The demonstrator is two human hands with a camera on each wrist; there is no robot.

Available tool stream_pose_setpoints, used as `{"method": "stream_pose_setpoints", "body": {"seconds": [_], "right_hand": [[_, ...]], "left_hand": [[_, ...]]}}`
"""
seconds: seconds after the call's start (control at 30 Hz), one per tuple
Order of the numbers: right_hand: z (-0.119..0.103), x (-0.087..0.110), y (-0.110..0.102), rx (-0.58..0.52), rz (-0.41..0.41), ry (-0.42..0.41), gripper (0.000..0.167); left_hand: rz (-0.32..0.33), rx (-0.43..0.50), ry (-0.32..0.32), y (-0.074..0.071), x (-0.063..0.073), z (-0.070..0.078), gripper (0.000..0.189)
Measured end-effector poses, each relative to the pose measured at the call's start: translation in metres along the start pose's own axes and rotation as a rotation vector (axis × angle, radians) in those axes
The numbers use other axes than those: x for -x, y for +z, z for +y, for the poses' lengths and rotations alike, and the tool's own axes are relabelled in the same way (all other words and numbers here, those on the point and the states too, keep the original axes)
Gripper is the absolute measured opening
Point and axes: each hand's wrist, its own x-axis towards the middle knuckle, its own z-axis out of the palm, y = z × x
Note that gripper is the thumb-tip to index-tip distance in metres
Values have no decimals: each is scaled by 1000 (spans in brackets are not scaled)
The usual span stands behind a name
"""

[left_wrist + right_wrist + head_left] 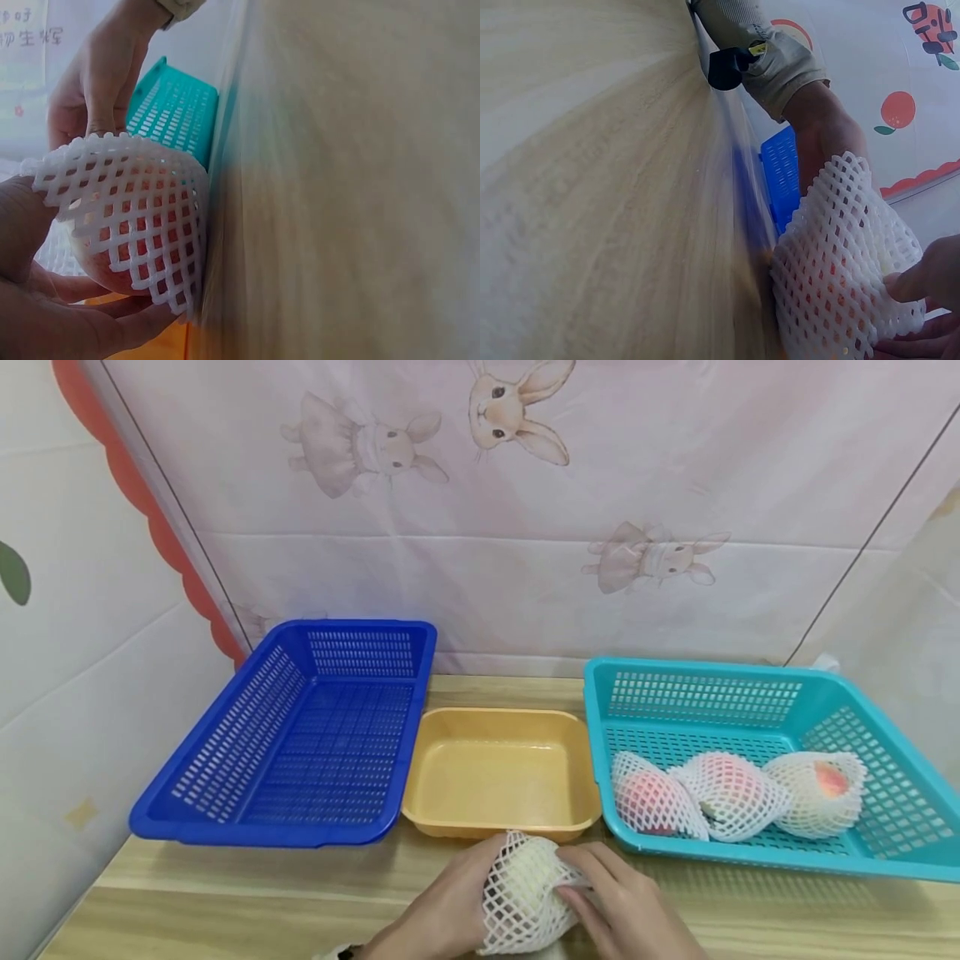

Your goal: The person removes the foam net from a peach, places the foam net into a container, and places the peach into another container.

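A round fruit, red and pale yellow (97,255), sits inside a white foam net sleeve (517,910) low over the table's near side. My left hand (450,897) grips it from the left, with the fingers under the fruit and the thumb on the netting in the left wrist view. From the other side my right hand (630,906) pinches the edge of the netting between thumb and fingers. In the right wrist view the foam netting (840,277) covers most of the fruit, and red shows through its holes.
Just beyond my hands stands a yellow tray (498,785). A blue basket (337,735) is to its left. On its right, a turquoise basket (697,727) holds three netted fruits (738,793). Behind them hangs a rabbit-printed backdrop (480,602).
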Motion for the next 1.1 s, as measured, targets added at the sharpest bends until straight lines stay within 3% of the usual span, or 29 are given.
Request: {"method": "stream_pose_setpoints", "body": {"seconds": [0.2, 0.63, 0.93, 1.1], "right_hand": [[1, -4, 4, 1, 38, -28, 29], [4, -5, 8, 6, 27, 3, 22], [3, -4, 9, -5, 25, -1, 21], [3, -4, 8, 2, 28, -5, 23]], "left_hand": [[-1, -24, -44, -4, -3, -1, 65], [3, -36, -52, -5, -8, -4, 61], [-11, -76, -77, -4, -6, -3, 72], [9, -79, -65, -2, -7, -2, 70]]}}
